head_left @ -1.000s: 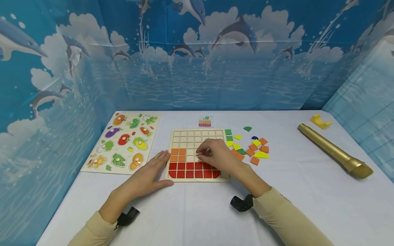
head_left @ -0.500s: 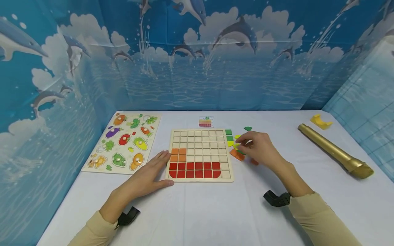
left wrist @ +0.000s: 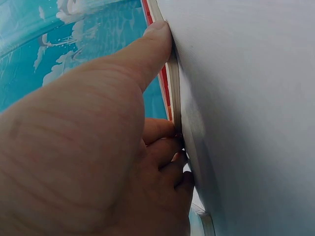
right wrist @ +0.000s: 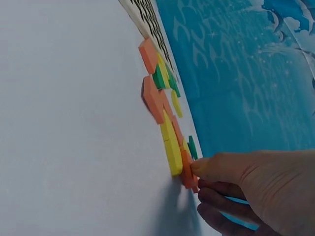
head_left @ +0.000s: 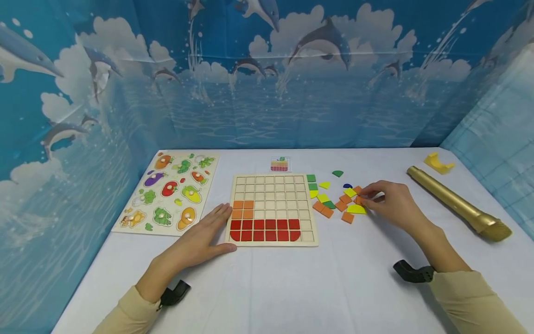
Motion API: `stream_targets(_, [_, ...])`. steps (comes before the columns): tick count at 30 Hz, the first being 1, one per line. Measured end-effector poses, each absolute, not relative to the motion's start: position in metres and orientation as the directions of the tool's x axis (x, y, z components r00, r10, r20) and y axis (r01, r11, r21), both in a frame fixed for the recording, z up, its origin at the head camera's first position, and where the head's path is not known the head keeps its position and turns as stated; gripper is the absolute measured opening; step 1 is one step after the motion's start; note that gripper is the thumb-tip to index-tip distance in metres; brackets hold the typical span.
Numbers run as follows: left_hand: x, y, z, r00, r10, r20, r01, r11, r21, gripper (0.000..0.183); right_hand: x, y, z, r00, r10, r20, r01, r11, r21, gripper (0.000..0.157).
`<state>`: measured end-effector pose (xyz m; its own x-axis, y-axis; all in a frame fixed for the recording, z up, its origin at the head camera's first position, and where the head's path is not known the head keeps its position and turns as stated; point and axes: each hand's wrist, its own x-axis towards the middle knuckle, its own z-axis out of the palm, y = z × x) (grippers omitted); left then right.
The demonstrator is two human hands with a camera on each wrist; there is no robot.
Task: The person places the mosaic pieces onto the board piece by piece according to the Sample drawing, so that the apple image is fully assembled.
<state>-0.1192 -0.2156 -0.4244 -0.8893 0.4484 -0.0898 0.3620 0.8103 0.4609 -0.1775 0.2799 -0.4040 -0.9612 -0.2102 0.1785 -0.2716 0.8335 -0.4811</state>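
Note:
A wooden grid board lies at the middle of the table, with two rows of red tiles along its near side and a small block of orange tiles at its left. My left hand rests with fingers stretched along the board's left edge, the thumb at the near corner, as the left wrist view also shows. My right hand is over the right end of the loose pieces. Its thumb and fingertips pinch an orange square tile beside a yellow half-round piece.
Green, yellow, orange and blue pieces lie right of the board, including a green tile. A pattern card lies behind it. A vegetable puzzle lies left; a gold microphone and yellow stand lie right.
My right hand has left the board and moved rightward, across the loose pieces, to an orange tile at their right end. The left hand stays on the board's edge.

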Motion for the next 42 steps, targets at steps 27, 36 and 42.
stream_targets(27, [-0.12,-0.215,-0.423,-0.885,0.458,-0.083,0.375,0.808,0.454,0.102,-0.174,0.286,-0.409,-0.946,-0.22,0.239,-0.313,0.816,-0.487,0.025])
stream_targets(36, [-0.12,-0.216,-0.424,-0.886,0.456,-0.082,0.371,0.804,0.465,0.102,-0.179,0.24,-0.398,-0.931,-0.297,0.212,-0.364,0.778,-0.511,0.021])
stream_targets(42, [-0.12,-0.216,-0.425,-0.887,0.455,-0.077,0.373,0.806,0.459,0.102,-0.189,0.194,-0.398,-0.893,-0.4,0.204,-0.446,0.738,-0.506,0.018])
